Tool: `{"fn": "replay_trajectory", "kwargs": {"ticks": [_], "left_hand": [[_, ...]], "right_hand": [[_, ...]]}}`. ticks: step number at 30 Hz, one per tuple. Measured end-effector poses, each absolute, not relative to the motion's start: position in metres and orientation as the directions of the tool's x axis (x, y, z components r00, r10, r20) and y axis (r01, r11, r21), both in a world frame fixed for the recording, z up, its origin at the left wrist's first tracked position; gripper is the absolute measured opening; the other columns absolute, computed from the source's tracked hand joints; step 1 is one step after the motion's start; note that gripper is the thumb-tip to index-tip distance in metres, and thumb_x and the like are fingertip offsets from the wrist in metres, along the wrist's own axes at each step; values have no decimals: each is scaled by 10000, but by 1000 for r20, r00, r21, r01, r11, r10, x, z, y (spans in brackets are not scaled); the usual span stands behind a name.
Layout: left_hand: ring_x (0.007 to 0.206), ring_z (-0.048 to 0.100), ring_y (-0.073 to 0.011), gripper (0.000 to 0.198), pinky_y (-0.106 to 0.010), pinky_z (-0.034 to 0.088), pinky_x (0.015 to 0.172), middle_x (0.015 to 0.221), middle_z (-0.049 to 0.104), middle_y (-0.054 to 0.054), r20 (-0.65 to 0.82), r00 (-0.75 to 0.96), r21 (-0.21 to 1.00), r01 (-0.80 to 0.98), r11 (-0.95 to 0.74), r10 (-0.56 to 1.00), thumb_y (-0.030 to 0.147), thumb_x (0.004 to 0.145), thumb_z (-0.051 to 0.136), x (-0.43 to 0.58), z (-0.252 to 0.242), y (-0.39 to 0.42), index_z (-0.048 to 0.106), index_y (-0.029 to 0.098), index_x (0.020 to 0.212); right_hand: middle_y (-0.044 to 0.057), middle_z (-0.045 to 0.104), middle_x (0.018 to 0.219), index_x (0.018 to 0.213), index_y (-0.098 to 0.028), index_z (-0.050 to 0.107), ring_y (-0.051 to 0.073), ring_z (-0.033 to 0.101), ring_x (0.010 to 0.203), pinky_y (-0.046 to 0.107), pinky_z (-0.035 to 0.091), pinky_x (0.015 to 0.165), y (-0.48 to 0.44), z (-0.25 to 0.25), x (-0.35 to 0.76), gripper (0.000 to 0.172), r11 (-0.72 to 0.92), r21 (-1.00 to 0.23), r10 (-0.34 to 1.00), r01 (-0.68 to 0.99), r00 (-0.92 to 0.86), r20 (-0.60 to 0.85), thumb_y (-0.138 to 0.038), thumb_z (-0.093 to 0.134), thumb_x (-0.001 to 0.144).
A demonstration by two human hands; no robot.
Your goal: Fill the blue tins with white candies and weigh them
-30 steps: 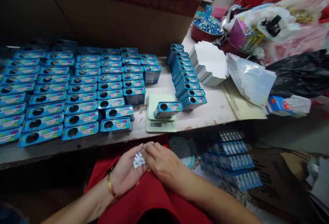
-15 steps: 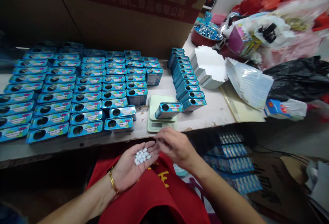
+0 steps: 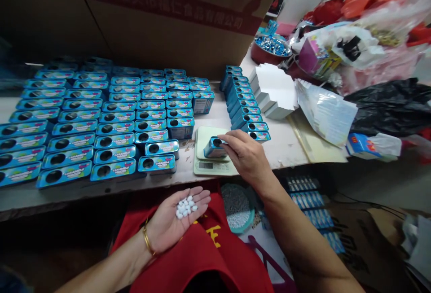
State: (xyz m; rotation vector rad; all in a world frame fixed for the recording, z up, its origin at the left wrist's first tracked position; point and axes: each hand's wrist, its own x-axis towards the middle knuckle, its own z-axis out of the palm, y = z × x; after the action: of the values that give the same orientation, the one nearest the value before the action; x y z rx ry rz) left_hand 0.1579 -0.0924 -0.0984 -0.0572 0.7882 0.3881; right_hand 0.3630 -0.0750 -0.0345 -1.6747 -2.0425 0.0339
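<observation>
My left hand (image 3: 168,228) lies palm up above my lap, fingers stretched out, cradling several small white candies (image 3: 184,206). A blue tin (image 3: 212,148) stands upright on a pale green kitchen scale (image 3: 204,134) at the table's front edge. My right hand (image 3: 251,160) reaches over this tin, thumb and fingers pinched together beside the round hole in its top. What sits between those fingertips is hidden, and the hand covers the tin's right part. The scale's display (image 3: 206,165) is too small to read.
Rows of blue tins (image 3: 114,142) fill the table's left; another row (image 3: 247,110) stands right of the scale. White cartons (image 3: 274,87), a red bowl (image 3: 269,53) and plastic bags lie farther right. Below the edge is a turquoise basin (image 3: 240,225) of white candies. A large cardboard box (image 3: 161,37) stands behind.
My right hand has moved from beside my left fingertips up and forward to the top of the tin on the scale. My left hand stays with its candies. The basin is now uncovered.
</observation>
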Motion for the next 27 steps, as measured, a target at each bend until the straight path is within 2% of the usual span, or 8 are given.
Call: {"fn": "replay_trajectory", "kwargs": {"ticks": [2,4,6,9,12,14,18,27], "left_hand": [[1024,541,-251,243,-363,429,892,1051,611,-170,-689,653,83,-362,929,316,157,763,513,158,-100,-93,592,50,967],[905,601,-208,216,-342,458,840,934,654,-129,-669,669,76,-374,924,325,171,775,503,157,-102,-93,602,68,937],[804,622,-164,224,-300,478,778,858,664,-96,-653,685,65,-375,925,323,199,794,483,157,-105,-94,600,89,951],[847,607,-157,301,-263,463,769,940,646,-114,-651,704,40,-342,939,284,251,810,465,158,-106,-95,566,87,1041],[895,590,-175,320,-270,444,798,968,633,-134,-644,721,23,-315,949,255,264,810,464,159,-105,-96,561,66,1042],[818,605,-159,251,-266,455,767,879,649,-109,-629,728,31,-328,944,273,236,811,463,160,-104,-98,595,73,950],[649,597,-108,169,-245,477,684,704,635,-43,-598,737,33,-371,928,315,171,807,463,162,-105,-100,600,94,742],[558,574,-96,178,-231,484,594,605,599,-37,-626,725,19,-354,935,287,151,802,465,163,-106,-100,572,92,671]], "right_hand": [[77,564,959,1032,-174,542,165,504,912,304,438,795,-93,-37,348,231,281,-385,926,879,-143,350,-154,404,849],[71,564,974,1059,-180,522,165,499,907,305,452,770,-114,-47,327,243,379,-410,920,829,-289,264,-160,420,839],[87,555,993,1146,-147,461,181,492,909,329,452,764,-134,-60,306,315,452,-368,889,813,-444,112,-172,432,833],[113,527,1038,1193,-96,404,201,464,967,360,421,823,-153,-74,289,358,469,-305,872,829,-489,11,-137,412,837],[88,532,964,1048,-114,495,170,477,898,314,423,801,-157,-78,292,225,482,-329,857,812,-514,-13,-129,392,849],[77,526,926,965,-126,517,155,477,859,288,429,768,-155,-78,298,165,466,-373,861,803,-508,-18,-144,401,850],[75,510,939,963,-145,507,143,468,868,259,436,727,-152,-80,304,145,401,-480,890,780,-456,2,-178,437,841],[71,534,929,971,-149,517,142,476,876,268,433,766,-151,-85,301,172,388,-550,894,740,-448,29,-200,394,863]]}}
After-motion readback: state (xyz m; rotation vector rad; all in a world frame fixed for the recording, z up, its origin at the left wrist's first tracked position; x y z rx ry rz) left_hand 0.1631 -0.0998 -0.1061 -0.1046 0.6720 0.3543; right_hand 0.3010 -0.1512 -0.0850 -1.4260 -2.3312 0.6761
